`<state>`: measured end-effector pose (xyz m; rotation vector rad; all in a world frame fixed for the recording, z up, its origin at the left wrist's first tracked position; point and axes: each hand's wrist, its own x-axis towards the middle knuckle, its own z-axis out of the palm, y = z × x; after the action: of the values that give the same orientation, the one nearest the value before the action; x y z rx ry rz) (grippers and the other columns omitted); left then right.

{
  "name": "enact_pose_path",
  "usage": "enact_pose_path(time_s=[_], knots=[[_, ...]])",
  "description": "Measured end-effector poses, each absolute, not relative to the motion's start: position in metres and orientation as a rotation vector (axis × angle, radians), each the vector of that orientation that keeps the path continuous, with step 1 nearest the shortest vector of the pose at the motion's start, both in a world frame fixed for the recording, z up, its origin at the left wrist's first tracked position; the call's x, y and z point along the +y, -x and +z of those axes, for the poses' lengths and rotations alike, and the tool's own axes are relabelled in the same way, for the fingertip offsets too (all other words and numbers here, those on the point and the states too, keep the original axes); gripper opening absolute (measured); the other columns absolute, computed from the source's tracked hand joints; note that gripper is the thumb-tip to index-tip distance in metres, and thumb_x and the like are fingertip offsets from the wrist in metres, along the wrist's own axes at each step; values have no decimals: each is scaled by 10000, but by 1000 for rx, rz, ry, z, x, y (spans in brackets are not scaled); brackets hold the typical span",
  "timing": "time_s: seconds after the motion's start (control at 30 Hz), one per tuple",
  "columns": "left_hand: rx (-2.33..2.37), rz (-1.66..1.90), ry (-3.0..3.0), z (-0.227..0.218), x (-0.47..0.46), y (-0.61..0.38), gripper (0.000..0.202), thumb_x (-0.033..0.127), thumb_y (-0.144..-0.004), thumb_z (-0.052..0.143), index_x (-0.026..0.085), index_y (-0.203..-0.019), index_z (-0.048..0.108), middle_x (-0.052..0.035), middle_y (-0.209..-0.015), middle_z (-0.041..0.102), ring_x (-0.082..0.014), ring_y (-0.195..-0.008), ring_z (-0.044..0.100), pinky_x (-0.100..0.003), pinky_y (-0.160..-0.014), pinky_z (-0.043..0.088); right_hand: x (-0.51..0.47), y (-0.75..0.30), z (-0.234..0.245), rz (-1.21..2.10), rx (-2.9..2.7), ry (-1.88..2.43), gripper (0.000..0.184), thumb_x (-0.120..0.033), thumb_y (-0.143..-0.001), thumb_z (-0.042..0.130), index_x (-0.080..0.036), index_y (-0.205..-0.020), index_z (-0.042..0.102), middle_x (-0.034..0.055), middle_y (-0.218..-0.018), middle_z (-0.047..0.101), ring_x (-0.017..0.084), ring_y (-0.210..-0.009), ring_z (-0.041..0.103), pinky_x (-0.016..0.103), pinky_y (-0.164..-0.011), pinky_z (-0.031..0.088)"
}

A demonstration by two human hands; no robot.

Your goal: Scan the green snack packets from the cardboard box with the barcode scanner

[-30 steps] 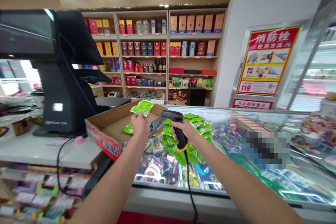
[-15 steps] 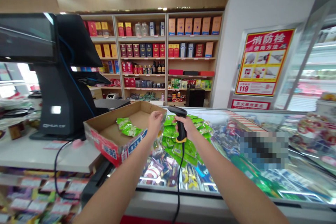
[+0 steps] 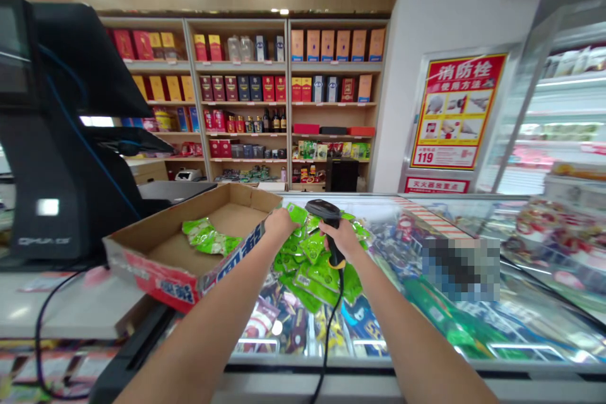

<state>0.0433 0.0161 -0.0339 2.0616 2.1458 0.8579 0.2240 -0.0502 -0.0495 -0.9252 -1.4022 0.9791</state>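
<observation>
A black handheld barcode scanner [image 3: 335,246] is gripped upright by its handle in my right hand [image 3: 348,241]; its cable runs down over the counter edge. My left hand [image 3: 279,225] is closed at the near edge of a green packet [image 3: 297,212], left of the scanner head. Its fingertips are partly hidden. Under both hands, a pile of shiny green packets [image 3: 318,276] lies on the glass counter. To the left stands an open cardboard box [image 3: 142,227] with a few green packets [image 3: 208,237] inside.
A black checkout terminal [image 3: 52,139] stands at the left. The glass display counter [image 3: 284,363] holds many packaged goods below its top. Behind it are shelves [image 3: 288,107] of boxes and bottles, and a red fire hydrant sign [image 3: 459,113] on the wall.
My left hand has moved from above the box's right side to the green packets and closed on one. The scanner stays in my right hand. The view has shifted to the right.
</observation>
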Motion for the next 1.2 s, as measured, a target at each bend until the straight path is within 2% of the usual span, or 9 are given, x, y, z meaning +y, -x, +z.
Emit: enact_pose_path(time_s=[0.07, 0.17, 0.23, 0.3, 0.37, 0.57, 0.73, 0.97, 1.2], knots=[[2133, 918, -2106, -34, 8, -37, 347, 350, -616, 769, 137, -862, 649, -193, -1006, 687, -342, -976, 656, -368, -792, 484, -53, -223, -46, 1001, -1427, 921, 219, -372, -684, 701, -171, -673, 614, -9, -548, 598, 123, -355, 524, 252, -354, 411], [1841, 1235, -1993, -40, -2, -22, 158, 272, -660, 689, 160, -711, 588, -78, -766, 671, -243, -802, 656, -308, -717, 475, -59, -222, -41, 1053, -1466, 913, 211, -363, -687, 691, -170, -654, 611, 8, -561, 623, 122, -362, 519, 255, -365, 415], [1545, 1460, -1797, -48, -6, -13, 138, 272, -672, 636, 175, -675, 538, -11, -657, 618, -175, -678, 616, -270, -653, 468, -63, -222, -39, 1081, -1499, 884, 208, -356, -690, 690, -165, -656, 614, 23, -596, 647, 118, -370, 522, 254, -370, 418], [1327, 1598, -1603, -57, -8, -7, 156, 317, -681, 604, 182, -716, 536, 24, -629, 595, -140, -594, 572, -248, -587, 459, -66, -222, -38, 1099, -1533, 842, 208, -353, -692, 695, -160, -681, 618, 29, -625, 660, 115, -373, 526, 250, -370, 417], [1273, 1669, -1528, -62, -12, -2, 191, 364, -696, 584, 180, -748, 571, 21, -638, 611, -138, -573, 559, -252, -568, 456, -68, -222, -37, 1113, -1579, 798, 213, -354, -697, 700, -157, -714, 619, 24, -632, 659, 113, -373, 529, 243, -372, 412], [1505, 1856, -1793, -50, -29, 0, 178, 324, -769, 567, 182, -729, 666, -42, -751, 708, -191, -750, 637, -296, -739, 467, -63, -227, -40, 1049, -1705, 793, 242, -372, -711, 708, -152, -716, 608, 10, -578, 626, 109, -361, 526, 234, -381, 406], [1599, 1816, -2039, -47, -40, -5, 176, 276, -823, 542, 189, -786, 690, -57, -812, 736, -196, -776, 665, -295, -766, 479, -59, -230, -43, 1037, -1716, 786, 237, -371, -720, 706, -152, -723, 613, 15, -583, 631, 122, -372, 543, 238, -378, 412], [1615, 1870, -2143, -50, -40, -6, 184, 263, -844, 529, 190, -806, 693, -60, -830, 743, -198, -794, 679, -293, -776, 496, -60, -228, -43, 1052, -1711, 877, 265, -360, -728, 681, -153, -587, 594, 14, -488, 591, 120, -352, 523, 239, -380, 411], [1637, 1871, -2140, -52, -40, -7, 204, 273, -857, 513, 184, -833, 694, -74, -860, 741, -207, -817, 677, -303, -797, 493, -61, -224, -44, 1072, -1678, 867, 290, -375, -703, 688, -156, -541, 588, 12, -445, 567, 121, -334, 501, 244, -368, 398]])
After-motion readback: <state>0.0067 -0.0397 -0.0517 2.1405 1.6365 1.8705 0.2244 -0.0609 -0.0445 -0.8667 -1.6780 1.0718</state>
